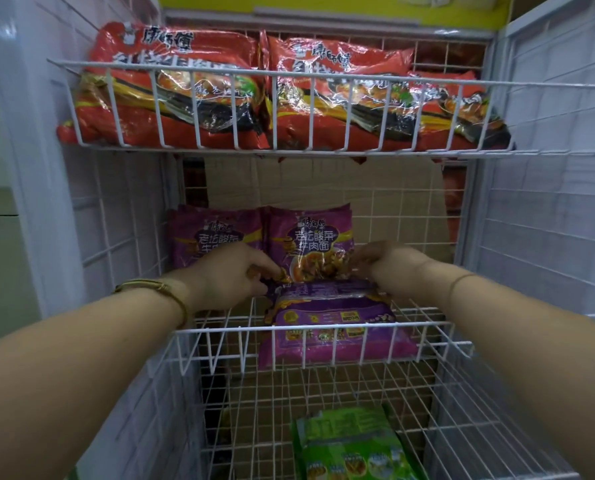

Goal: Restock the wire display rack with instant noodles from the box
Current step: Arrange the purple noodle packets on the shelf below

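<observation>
Currently, nearest the camera, a green pack (351, 445) is lying on the lower shelf (462, 427), right of its middle. Above it, the placing step appears to be running on the middle shelf (220, 329). A flat purple pack (334, 313) is lying against the front rail. Just behind it, the left hand (233, 271) and right hand (386, 268) are each pinching, with fingers curled, what looks like a lower corner of an upright purple pack (311, 244). This pack is standing at the shelf's middle, touching the flat one's rear edge. A second upright pack (213, 233) is standing beside it toward the rear left corner.

The next move is probably calling for seating the held pack square, letting go with both hands and fetching more stock. The box is not showing. The right side of the middle shelf is offering room.

The arms are reaching between the front rail and the top shelf (324, 152) overhead, which is carrying red packs (171, 88) side by side. Brown cardboard (324, 181) is showing behind the back grid.
</observation>
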Tool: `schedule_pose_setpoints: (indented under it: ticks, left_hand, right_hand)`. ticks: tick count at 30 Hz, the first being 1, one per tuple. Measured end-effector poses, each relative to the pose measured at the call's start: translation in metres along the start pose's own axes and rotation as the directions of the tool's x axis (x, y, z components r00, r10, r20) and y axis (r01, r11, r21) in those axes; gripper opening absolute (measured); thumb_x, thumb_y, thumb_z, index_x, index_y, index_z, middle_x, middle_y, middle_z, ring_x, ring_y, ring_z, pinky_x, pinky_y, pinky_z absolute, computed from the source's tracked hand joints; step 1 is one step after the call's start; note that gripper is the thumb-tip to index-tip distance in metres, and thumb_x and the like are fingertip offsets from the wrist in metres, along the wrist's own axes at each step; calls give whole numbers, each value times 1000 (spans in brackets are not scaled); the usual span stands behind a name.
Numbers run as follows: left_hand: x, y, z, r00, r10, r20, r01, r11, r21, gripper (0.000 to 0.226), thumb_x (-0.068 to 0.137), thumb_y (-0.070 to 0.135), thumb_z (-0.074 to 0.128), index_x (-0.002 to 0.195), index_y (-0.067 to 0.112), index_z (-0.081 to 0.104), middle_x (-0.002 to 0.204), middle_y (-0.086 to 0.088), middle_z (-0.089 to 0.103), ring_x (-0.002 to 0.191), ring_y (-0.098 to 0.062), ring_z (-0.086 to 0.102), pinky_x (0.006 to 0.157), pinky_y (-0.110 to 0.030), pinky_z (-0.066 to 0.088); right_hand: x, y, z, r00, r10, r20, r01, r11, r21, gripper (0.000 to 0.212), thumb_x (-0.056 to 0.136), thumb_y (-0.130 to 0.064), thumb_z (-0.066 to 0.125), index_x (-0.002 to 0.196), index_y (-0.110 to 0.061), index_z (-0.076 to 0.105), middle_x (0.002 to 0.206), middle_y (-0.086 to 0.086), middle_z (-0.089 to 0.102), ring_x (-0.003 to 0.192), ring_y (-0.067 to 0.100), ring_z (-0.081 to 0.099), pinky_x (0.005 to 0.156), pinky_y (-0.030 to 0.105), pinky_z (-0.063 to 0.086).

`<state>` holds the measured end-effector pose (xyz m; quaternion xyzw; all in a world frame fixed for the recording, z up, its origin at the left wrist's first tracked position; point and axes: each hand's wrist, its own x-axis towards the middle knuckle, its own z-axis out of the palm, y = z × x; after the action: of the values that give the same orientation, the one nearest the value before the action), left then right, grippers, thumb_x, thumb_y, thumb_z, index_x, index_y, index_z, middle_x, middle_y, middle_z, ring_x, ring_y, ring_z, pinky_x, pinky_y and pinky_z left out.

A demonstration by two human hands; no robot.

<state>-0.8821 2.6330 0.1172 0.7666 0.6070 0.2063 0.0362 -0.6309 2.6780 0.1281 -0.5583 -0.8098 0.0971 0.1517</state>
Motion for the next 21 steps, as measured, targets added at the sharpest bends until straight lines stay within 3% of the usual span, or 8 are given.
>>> schedule_pose_setpoints:
  ticks: [3, 5, 8, 11, 13, 16, 19, 21]
  left_hand:
    - [-10, 9, -4, 994, -11, 110, 8, 1000, 30, 54, 85, 14, 74, 132, 34, 59, 122, 8, 64, 97, -3, 62, 94, -26, 50]
    - [-16, 14, -7, 985, 2, 172, -9, 999, 42, 62, 85, 12, 73, 136, 41, 53, 128, 9, 61, 88, -1, 61, 88, -20, 50]
    - [-18, 22, -10, 968, 10, 249, -46, 989, 137, 68, 90, 8, 63, 142, 46, 44, 134, 9, 58, 95, -5, 62, 70, -4, 42]
    - [-15, 27, -5, 957, 41, 286, -87, 985, 150, 70, 91, 3, 60, 147, 39, 40, 145, 15, 44, 92, 8, 47, 69, 6, 33]
    - [-14, 24, 0, 948, 53, 315, -95, 988, 119, 69, 92, 3, 62, 148, 35, 39, 139, 19, 41, 87, 13, 45, 67, 10, 30]
    - [-15, 16, 4, 946, 68, 317, -85, 996, 41, 69, 90, 9, 68, 146, 37, 40, 132, 24, 41, 106, 11, 45, 83, 7, 33]
    - [-18, 8, 2, 964, 49, 260, -42, 999, -32, 61, 89, 23, 71, 141, 44, 46, 129, 30, 48, 124, 5, 47, 109, -16, 37]
    - [-20, 6, 0, 971, 20, 239, -11, 999, -38, 55, 89, 27, 70, 137, 47, 50, 135, 28, 50, 125, 4, 48, 113, -22, 36]
  right_hand:
    - [-10, 11, -6, 1000, -6, 30, 6, 1000, -27, 34, 104, -9, 41, 126, -24, 62, 91, -16, 59, 67, 0, 53, 53, 5, 42]
    - [-18, 18, -11, 999, 1, 55, -3, 1000, 29, 45, 100, 0, 45, 130, -30, 60, 89, -20, 53, 67, -1, 53, 49, 6, 43]
    - [-32, 17, -16, 982, 6, 189, -14, 999, 40, 67, 92, 7, 54, 138, -42, 52, 111, -16, 53, 76, 3, 62, 59, 14, 53]
    - [-37, 13, -15, 969, 3, 249, -20, 998, 65, 72, 92, -3, 64, 141, -52, 45, 139, -12, 49, 91, 2, 63, 63, 10, 54]
    - [-40, 11, -14, 962, -10, 273, -11, 997, 76, 71, 91, -14, 69, 142, -54, 41, 144, -13, 49, 104, 4, 61, 69, 9, 51]
    - [-41, 12, -14, 958, -8, 288, -16, 997, 82, 74, 91, -18, 70, 146, -52, 36, 145, -10, 51, 110, 6, 59, 69, 7, 49]
    - [-42, 12, -14, 962, -11, 272, -25, 991, 128, 73, 92, -15, 69, 147, -50, 37, 147, -6, 50, 121, 10, 57, 66, 6, 47]
    - [-43, 12, -14, 966, -12, 257, -29, 988, 152, 70, 91, -17, 70, 145, -50, 40, 149, -6, 48, 122, 11, 57, 79, 11, 51]
